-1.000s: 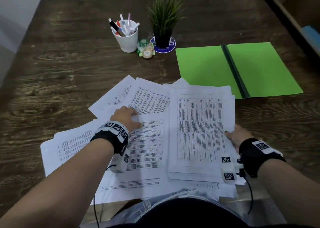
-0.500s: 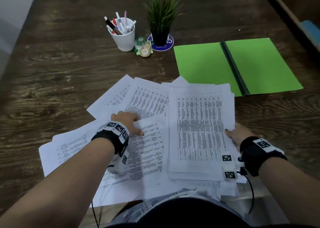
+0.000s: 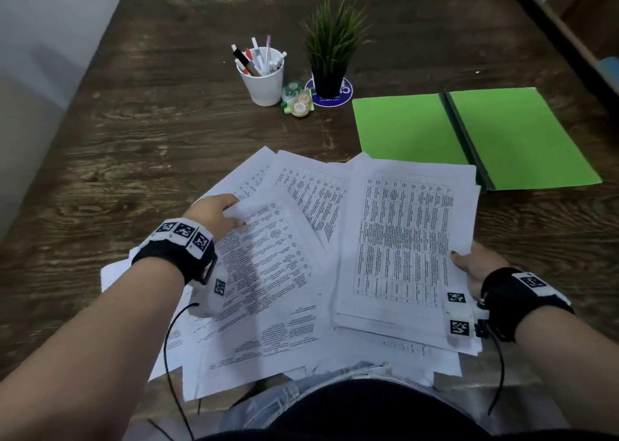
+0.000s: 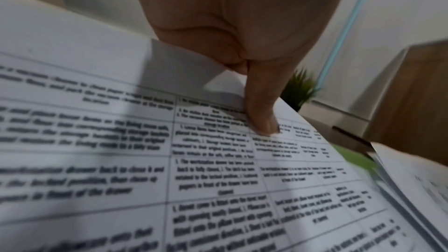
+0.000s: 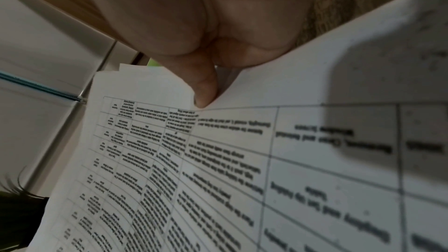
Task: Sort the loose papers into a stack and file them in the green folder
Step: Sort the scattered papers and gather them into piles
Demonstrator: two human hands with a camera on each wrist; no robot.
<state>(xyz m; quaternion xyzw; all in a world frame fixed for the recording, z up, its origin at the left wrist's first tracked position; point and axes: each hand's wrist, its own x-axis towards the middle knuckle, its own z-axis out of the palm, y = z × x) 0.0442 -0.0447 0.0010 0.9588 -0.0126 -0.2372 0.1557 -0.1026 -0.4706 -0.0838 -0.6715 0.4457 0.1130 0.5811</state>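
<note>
Printed white papers [image 3: 301,199] lie fanned over the near part of the dark wooden table [image 3: 167,132]. My left hand [image 3: 217,214] pinches the top left corner of one sheet [image 3: 268,259], thumb on top, and lifts it off the pile; the left wrist view shows the thumb [image 4: 261,114] pressing on that sheet [image 4: 218,170]. My right hand [image 3: 472,264] grips the right edge of a gathered stack [image 3: 402,239], thumb [image 5: 204,91] on the top page [image 5: 242,160]. The green folder [image 3: 502,135] lies open flat at the back right, just beyond the stack.
Behind the papers stand a white cup of pens [image 3: 263,75], a small potted plant [image 3: 331,55] on a blue coaster, and a tape dispenser [image 3: 298,100]. Bare table lies to the left. The near table edge is under the papers, at my lap.
My left hand went from pressing flat on the left sheets to pinching one sheet's corner and raising it. The right hand keeps its hold on the stack. The view shifted slightly.
</note>
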